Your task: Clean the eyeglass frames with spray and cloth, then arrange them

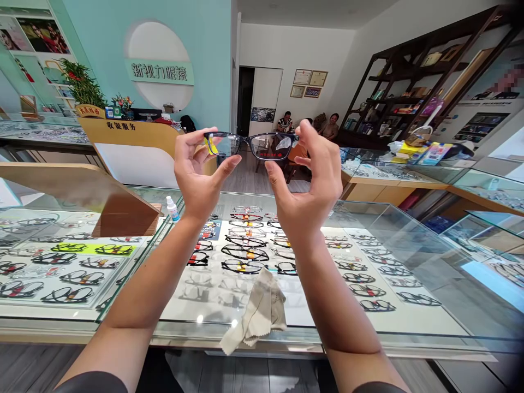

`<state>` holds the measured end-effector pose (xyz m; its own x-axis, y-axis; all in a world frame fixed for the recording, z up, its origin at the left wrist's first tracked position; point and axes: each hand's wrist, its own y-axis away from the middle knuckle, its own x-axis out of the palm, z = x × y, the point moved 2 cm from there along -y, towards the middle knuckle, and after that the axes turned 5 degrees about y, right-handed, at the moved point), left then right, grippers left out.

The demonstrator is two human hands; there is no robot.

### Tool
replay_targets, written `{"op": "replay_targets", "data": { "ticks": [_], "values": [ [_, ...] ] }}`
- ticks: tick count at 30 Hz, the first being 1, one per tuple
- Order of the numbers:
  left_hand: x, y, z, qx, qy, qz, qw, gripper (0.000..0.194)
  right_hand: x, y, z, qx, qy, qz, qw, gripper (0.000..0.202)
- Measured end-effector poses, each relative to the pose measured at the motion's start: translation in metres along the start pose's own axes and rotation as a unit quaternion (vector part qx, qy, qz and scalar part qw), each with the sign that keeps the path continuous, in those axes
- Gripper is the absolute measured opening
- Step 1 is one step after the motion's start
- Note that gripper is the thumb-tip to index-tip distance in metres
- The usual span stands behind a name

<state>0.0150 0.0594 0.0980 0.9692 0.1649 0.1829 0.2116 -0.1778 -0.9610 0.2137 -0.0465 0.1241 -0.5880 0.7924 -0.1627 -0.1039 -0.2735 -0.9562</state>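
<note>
Raised in front of me is a pair of eyeglasses (245, 140) with a dark frame, held level by both hands. My left hand (198, 172) grips its left end, with a yellow tag or sticker showing near that lens. At the right end, the fingers of my right hand (313, 169) are closed on the frame, the thumb below the lens. Red print marks the right lens. Below, a crumpled beige cleaning cloth (262, 314) lies on the glass display case (196, 327) near its front edge. A small white spray bottle (172, 209) stands left of my left forearm.
Rows of eyeglasses (244, 252) lie inside the case. A wooden-framed panel, likely a mirror (129, 213), rests on the glass at left. Behind stand a cash counter (135, 139) and dark shelves (403, 82). Several people (329, 126) sit at the back.
</note>
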Motion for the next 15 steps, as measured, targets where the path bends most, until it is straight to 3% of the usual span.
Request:
{"op": "replay_targets", "data": {
  "ticks": [3, 6, 9, 11, 15],
  "values": [
    [0.005, 0.006, 0.001, -0.005, -0.002, -0.026, 1.0, 0.087, 0.0, -0.001, -0.001, 0.002, -0.008, 0.032, 0.999, 0.057],
    [0.014, 0.014, 0.0, -0.005, -0.01, -0.047, 0.999, 0.085, 0.008, 0.002, -0.007, -0.018, 0.052, 0.064, 0.996, 0.059],
    [0.023, 0.021, -0.004, 0.002, -0.025, -0.05, 0.998, 0.078, 0.019, 0.01, -0.012, -0.023, 0.041, -0.073, 0.996, 0.062],
    [0.025, 0.023, -0.009, 0.009, -0.044, -0.06, 0.997, 0.077, 0.028, 0.015, -0.012, -0.012, 0.027, -0.1, 0.994, 0.065],
    [0.019, 0.024, -0.02, 0.029, -0.109, -0.095, 0.989, 0.083, 0.046, 0.019, -0.014, 0.031, -0.012, -0.026, 0.999, 0.069]
  ]
}}
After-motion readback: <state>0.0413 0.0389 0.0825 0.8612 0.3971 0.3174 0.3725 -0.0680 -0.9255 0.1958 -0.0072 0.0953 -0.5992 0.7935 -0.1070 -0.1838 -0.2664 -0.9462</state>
